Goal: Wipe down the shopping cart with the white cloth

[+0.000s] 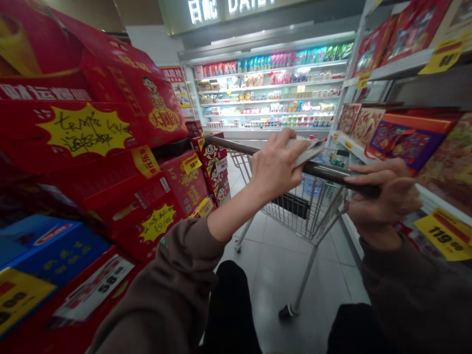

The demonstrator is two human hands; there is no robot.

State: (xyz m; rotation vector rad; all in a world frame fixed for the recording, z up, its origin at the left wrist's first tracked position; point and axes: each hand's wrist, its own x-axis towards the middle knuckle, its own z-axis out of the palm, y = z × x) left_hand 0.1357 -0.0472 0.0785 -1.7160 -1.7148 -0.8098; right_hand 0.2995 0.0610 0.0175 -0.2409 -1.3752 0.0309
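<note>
A metal shopping cart (pixel 313 206) stands tilted across the floor in front of me, its dark handle bar (pixel 238 146) running from upper left to lower right. My left hand (pixel 276 164) is closed over the middle of the bar with a folded, whitish cloth (pixel 308 150) under its fingers, pressed against the bar. At the bar's right end, my right hand (pixel 387 194) is wrapped around it, fingers on top. Part of the cloth is hidden by the left hand. Wire sides of the cart show below the bar; little of its inside is visible.
Red gift boxes (pixel 140 88) with yellow price signs are stacked close on the left, near a blue box (pixel 47 246). Shelves (pixel 393 64) of boxed goods line the right side. Ahead stands a lit refrigerated display (pixel 273 98). Pale floor tiles (pixel 265 265) lie between.
</note>
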